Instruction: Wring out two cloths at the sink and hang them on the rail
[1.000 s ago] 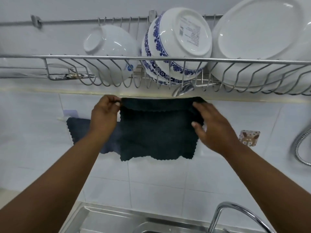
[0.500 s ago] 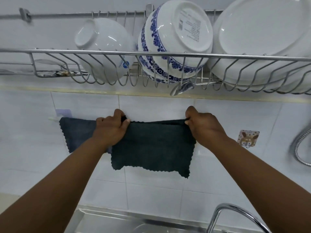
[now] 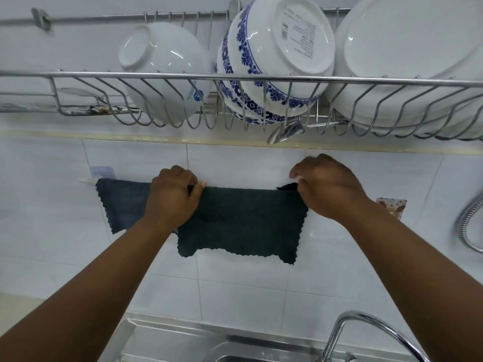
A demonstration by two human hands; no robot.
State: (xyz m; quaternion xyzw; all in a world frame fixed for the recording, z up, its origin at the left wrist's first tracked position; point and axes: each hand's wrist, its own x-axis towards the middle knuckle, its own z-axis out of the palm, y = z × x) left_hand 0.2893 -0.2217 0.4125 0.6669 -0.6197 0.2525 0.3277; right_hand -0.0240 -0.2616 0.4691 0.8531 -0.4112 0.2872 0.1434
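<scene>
A dark green cloth (image 3: 243,223) hangs spread flat against the white tiled wall at the level of the white rail (image 3: 87,180), whose left end shows beside a pale wall hook. My left hand (image 3: 173,198) pinches the cloth's top left corner. Its top right corner is gripped by my right hand (image 3: 326,189). A dark blue-grey cloth (image 3: 122,205) hangs on the rail to the left, partly behind my left hand. The steel sink (image 3: 167,340) lies below.
A wire dish rack (image 3: 235,82) juts out above my hands, holding a white bowl (image 3: 162,64), a blue-patterned bowl (image 3: 274,56) and a large white plate (image 3: 407,56). A curved tap (image 3: 366,327) rises at the lower right. A shower hose (image 3: 467,228) hangs on the right.
Both hands lowered the green cloth from just under the dish rack down to rail height, and it now hangs spread beside the blue-grey cloth.
</scene>
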